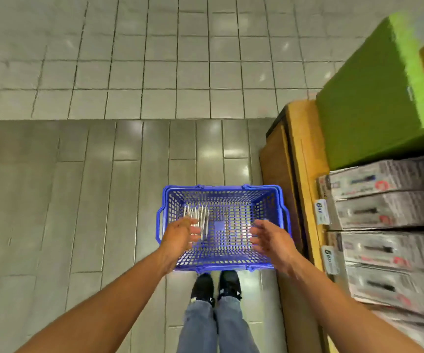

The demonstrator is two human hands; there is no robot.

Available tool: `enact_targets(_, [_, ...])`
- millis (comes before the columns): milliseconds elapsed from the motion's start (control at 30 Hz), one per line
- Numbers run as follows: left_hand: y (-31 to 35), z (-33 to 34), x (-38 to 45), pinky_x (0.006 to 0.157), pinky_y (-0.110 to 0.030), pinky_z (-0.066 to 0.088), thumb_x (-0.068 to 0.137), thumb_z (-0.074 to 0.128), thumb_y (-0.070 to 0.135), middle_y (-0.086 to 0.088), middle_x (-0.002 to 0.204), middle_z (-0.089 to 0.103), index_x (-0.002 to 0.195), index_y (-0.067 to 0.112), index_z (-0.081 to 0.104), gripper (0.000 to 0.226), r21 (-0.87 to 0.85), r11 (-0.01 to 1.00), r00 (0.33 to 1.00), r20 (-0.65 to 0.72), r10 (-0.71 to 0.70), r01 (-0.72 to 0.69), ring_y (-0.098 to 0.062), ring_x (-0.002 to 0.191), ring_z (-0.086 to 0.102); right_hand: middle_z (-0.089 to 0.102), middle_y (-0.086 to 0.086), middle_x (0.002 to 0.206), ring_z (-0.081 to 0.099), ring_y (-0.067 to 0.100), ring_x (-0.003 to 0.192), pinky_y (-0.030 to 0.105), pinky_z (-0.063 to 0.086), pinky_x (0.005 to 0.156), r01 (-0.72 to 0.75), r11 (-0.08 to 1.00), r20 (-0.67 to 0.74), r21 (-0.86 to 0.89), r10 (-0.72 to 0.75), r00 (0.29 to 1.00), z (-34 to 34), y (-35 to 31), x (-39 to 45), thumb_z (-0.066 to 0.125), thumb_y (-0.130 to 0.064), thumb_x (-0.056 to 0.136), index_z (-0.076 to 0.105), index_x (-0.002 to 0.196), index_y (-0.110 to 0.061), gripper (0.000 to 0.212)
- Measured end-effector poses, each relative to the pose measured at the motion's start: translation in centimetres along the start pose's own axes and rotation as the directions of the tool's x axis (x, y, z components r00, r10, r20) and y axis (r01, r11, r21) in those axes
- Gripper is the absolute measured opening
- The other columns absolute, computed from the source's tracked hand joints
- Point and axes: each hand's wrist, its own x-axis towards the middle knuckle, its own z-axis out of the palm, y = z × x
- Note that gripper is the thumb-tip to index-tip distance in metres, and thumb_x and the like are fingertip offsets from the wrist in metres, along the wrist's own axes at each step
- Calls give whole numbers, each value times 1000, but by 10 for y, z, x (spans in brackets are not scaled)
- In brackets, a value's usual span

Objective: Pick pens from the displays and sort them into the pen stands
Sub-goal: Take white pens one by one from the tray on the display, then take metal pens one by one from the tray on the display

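A blue plastic basket stands on the tiled floor in front of my feet. A bundle of clear-wrapped pens lies inside it at the left. My left hand hovers over the basket's left side, just near the pens, fingers relaxed and holding nothing. My right hand hangs over the basket's right side, fingers loosely spread, palm facing left, with nothing in it. The view is blurred by motion.
A wooden shelf unit stands at the right, with stacked grey boxed goods and price tags on its edge. A green block sits above them. My shoes are just behind the basket. Grey tiled floor stretches left and ahead.
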Motion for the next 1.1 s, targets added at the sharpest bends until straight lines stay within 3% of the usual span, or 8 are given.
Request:
enact_targets(200, [66,41,-140,68,-29,44,109,25,37,-9,96,67,108,11,61,44,152,985,971,233,46,-84,-19,76,59,67,6,88,61,17,66,27,48,63,128,973,-84,192,-113,990,-54,-43,-169,42,-29,101,60,109,-12,25])
enact_targets(467, [83,139,-271,72,-30,53,107,28,40,-9,99,73,107,12,66,47,319,908,839,540,62,-272,-21,81,67,71,9,96,64,19,74,33,52,74,346,865,-355,363,-215,910,-160,-23,-349,42,-25,103,63,114,-9,29])
enact_targets(567, [70,188,-309,72,-31,52,107,30,37,-10,99,72,111,10,64,44,350,892,773,635,-2,-285,-22,81,66,72,10,103,67,23,82,38,52,80,422,805,-479,418,-199,855,-202,8,-401,46,-31,101,65,111,-14,27])
enact_targets(733, [25,272,-363,72,-34,52,106,33,33,-9,93,75,112,8,65,41,426,831,662,743,-96,-358,-23,78,68,74,6,96,69,17,73,28,53,64,526,694,-647,492,-113,754,-262,83,-467,49,-31,99,65,111,-14,27])
enact_targets(833, [-8,318,-400,71,-34,52,107,32,38,-10,99,73,109,10,64,42,452,783,591,795,-137,-427,-23,83,68,75,4,96,69,18,76,28,53,63,544,679,-695,494,-68,716,-294,132,-497,48,-33,100,66,112,-15,28])
enact_targets(933, [-39,356,-439,72,-34,54,107,33,35,-11,103,73,111,11,63,39,474,739,553,816,-166,-478,-26,91,68,74,4,101,70,20,84,29,54,69,540,684,-711,491,-44,702,-327,171,-520,50,-34,99,66,113,-16,28])
enact_targets(1100, [-88,407,-486,71,-32,51,107,34,29,-10,101,72,111,10,63,35,513,681,545,815,-196,-523,-24,86,66,73,8,101,68,19,80,30,55,71,525,703,-719,480,-29,695,-376,212,-539,53,-34,97,65,112,-13,29])
